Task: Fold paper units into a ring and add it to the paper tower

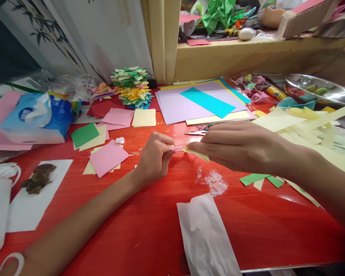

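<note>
My left hand (156, 154) is closed, pinching the pink end of a folded paper piece (178, 149) above the red table (149, 237). Fingers stretched together, my right hand (235, 145) grips the pale yellow part (199, 154) of the same piece between thumb and fingers. The pink and yellow papers meet in the small gap between the hands; how they join is too small to tell. Partly behind the right hand lie scissors (197, 132). Left of the hands, pink square papers (109, 158) rest on pale yellow ones, with a green square (85, 136) nearby.
A stack of folded paper pieces (132, 88) stands at the back. Coloured sheets (172, 105) lie beside it. Paper strips (310, 130) are heaped at right, before a metal bowl (321, 86). A tissue pack (37, 117) sits left, white paper (208, 237) in front.
</note>
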